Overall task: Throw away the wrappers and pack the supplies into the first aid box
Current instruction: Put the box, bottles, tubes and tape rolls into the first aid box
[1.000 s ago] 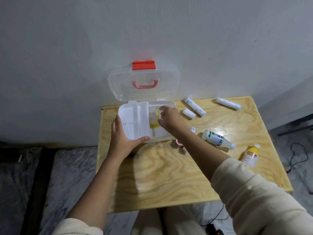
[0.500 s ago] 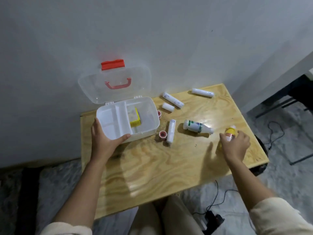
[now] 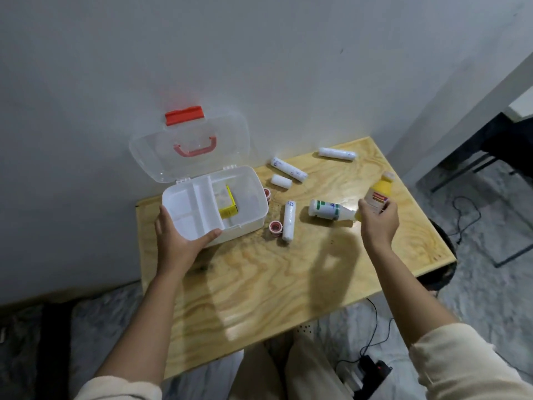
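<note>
The white first aid box (image 3: 253, 223) stands open at the table's back left, its clear lid (image 3: 190, 145) leaning on the wall. A yellow carton (image 3: 227, 202) lies in its right compartment. My left hand (image 3: 180, 241) grips the box's front left corner. My right hand (image 3: 379, 220) holds a yellow bottle (image 3: 379, 192) lifted above the table. A white bottle with green bands (image 3: 328, 209) lies on its side just left of that hand. Three long bandage rolls (image 3: 289, 220), (image 3: 289, 168), (image 3: 337, 153) and a short roll (image 3: 281, 180) lie around. Two tape rolls (image 3: 275, 226), (image 3: 267, 194) sit beside the box.
The plywood table (image 3: 274, 278) stands against a grey wall. Cables and a power strip (image 3: 372, 370) lie on the marbled floor at the right. A dark round object (image 3: 444, 272) shows under the table's right edge. Dark furniture legs stand at the far right.
My right hand left the box, reached to the table's right side, closed on the yellow bottle and lifted it. The left hand kept holding the box. The camera turned right.
</note>
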### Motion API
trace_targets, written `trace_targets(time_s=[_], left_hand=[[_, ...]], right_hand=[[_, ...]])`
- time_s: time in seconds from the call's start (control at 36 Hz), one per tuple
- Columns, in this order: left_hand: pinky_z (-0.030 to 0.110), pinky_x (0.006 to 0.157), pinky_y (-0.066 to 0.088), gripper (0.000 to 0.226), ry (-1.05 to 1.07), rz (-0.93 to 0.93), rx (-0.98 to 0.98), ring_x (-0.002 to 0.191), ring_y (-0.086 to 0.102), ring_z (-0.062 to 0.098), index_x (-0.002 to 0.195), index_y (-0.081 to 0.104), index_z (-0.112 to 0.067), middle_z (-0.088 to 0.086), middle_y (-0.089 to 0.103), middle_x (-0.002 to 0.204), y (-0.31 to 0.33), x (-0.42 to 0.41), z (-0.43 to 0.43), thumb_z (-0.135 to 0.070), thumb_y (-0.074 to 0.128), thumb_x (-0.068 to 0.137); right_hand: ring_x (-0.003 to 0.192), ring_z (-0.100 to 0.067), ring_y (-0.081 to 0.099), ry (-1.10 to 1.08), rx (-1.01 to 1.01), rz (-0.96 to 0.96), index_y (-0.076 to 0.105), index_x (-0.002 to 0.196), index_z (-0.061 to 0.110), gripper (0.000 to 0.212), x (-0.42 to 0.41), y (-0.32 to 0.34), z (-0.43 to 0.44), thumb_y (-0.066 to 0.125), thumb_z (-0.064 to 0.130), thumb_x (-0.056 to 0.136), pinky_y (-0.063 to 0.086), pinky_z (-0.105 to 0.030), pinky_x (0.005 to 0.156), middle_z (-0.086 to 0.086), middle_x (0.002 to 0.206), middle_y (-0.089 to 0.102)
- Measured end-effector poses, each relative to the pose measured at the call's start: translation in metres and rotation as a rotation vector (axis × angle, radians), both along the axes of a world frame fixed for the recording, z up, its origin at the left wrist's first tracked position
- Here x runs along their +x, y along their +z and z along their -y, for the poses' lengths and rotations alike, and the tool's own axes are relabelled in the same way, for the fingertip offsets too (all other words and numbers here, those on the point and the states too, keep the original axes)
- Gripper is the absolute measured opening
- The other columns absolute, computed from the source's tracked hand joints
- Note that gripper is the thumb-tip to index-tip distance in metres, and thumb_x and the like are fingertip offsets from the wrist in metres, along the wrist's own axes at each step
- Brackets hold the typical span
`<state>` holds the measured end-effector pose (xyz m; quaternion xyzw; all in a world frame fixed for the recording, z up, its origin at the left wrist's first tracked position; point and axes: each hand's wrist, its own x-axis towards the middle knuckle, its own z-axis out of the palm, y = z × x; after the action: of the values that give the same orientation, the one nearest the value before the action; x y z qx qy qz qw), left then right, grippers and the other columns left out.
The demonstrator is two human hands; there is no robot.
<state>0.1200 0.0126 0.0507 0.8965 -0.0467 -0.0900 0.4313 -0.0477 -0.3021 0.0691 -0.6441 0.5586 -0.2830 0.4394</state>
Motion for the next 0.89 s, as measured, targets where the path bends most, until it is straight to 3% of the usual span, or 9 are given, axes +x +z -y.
trace_targets(time_s=[0.14, 0.22, 0.36, 0.44, 0.5, 0.61, 0.75, 0.89], left_hand=[[0.036, 0.112, 0.027, 0.132, -0.006, -0.018, -0.001, 0.140, 0.024, 0.023, 0.154, 0.008, -0.018, 0.009, 0.021, 0.151, 0.000, 0.002, 0.000, -0.042, 0.091, 0.054], [0.038, 0.110, 0.030, 0.133, -0.002, -0.021, -0.007, 0.139, 0.025, 0.024, 0.153, 0.010, -0.019, 0.009, 0.023, 0.150, 0.000, 0.003, 0.000, -0.044, 0.092, 0.052], [0.038, 0.108, 0.032, 0.134, 0.008, -0.016, -0.006, 0.138, 0.027, 0.025, 0.153, 0.009, -0.017, 0.010, 0.023, 0.151, 0.001, 0.003, 0.002, -0.042, 0.093, 0.051], [0.040, 0.106, 0.034, 0.136, -0.002, -0.028, 0.002, 0.138, 0.027, 0.026, 0.153, 0.007, -0.020, 0.008, 0.023, 0.151, 0.002, 0.004, 0.001, -0.046, 0.092, 0.050], [0.042, 0.106, 0.035, 0.137, -0.008, -0.053, 0.003, 0.139, 0.027, 0.026, 0.153, 0.004, -0.022, 0.006, 0.021, 0.153, 0.002, 0.005, 0.001, -0.048, 0.091, 0.050], [0.040, 0.108, 0.034, 0.139, -0.011, -0.050, 0.016, 0.139, 0.025, 0.025, 0.153, 0.002, -0.021, 0.007, 0.019, 0.153, 0.003, 0.004, 0.001, -0.049, 0.091, 0.050], [0.041, 0.107, 0.037, 0.137, -0.014, -0.033, 0.024, 0.137, 0.028, 0.024, 0.152, 0.007, -0.020, 0.007, 0.022, 0.151, 0.005, 0.004, 0.000, -0.051, 0.091, 0.049], [0.039, 0.107, 0.037, 0.135, -0.011, -0.019, 0.008, 0.137, 0.030, 0.023, 0.152, 0.010, -0.019, 0.007, 0.025, 0.149, 0.007, 0.003, -0.001, -0.050, 0.091, 0.048]], right_hand=[[0.083, -0.014, 0.057, 0.304, -0.036, 0.327, 0.056, 0.099, 0.011, 0.027, 0.040, 0.042, -0.044, 0.070, 0.011, 0.077, 0.050, -0.016, 0.068, -0.004, 0.091, 0.062], [0.086, -0.012, 0.058, 0.543, -0.037, 0.387, 0.057, 0.101, 0.014, 0.032, 0.068, 0.054, -0.071, 0.072, 0.006, 0.074, 0.054, -0.017, 0.074, -0.004, 0.092, 0.062], [0.085, -0.009, 0.059, 0.929, -0.155, 0.195, 0.059, 0.104, 0.013, 0.039, 0.103, 0.050, -0.107, 0.077, 0.011, 0.070, 0.050, -0.017, 0.079, 0.002, 0.092, 0.063], [0.086, -0.024, 0.062, 1.083, -0.219, -0.040, 0.053, 0.101, 0.017, 0.038, 0.120, 0.035, -0.119, 0.073, 0.017, 0.068, 0.054, -0.038, 0.078, -0.004, 0.092, 0.066], [0.085, -0.029, 0.060, 1.150, -0.271, -0.192, 0.049, 0.098, 0.025, 0.036, 0.128, 0.029, -0.124, 0.066, 0.019, 0.066, 0.054, -0.044, 0.073, -0.003, 0.090, 0.064], [0.080, -0.027, 0.058, 1.234, -0.252, -0.286, 0.050, 0.093, 0.024, 0.032, 0.138, 0.024, -0.124, 0.065, 0.015, 0.066, 0.052, -0.039, 0.065, -0.004, 0.086, 0.063], [0.093, -0.026, 0.059, 1.309, -0.170, -0.353, 0.058, 0.108, 0.013, 0.043, 0.148, 0.021, -0.125, 0.071, 0.010, 0.068, 0.049, -0.032, 0.073, -0.010, 0.102, 0.066], [0.099, -0.026, 0.059, 1.326, -0.145, -0.393, 0.066, 0.104, 0.009, 0.039, 0.153, 0.018, -0.130, 0.077, 0.016, 0.067, 0.049, -0.033, 0.083, -0.012, 0.105, 0.067]])
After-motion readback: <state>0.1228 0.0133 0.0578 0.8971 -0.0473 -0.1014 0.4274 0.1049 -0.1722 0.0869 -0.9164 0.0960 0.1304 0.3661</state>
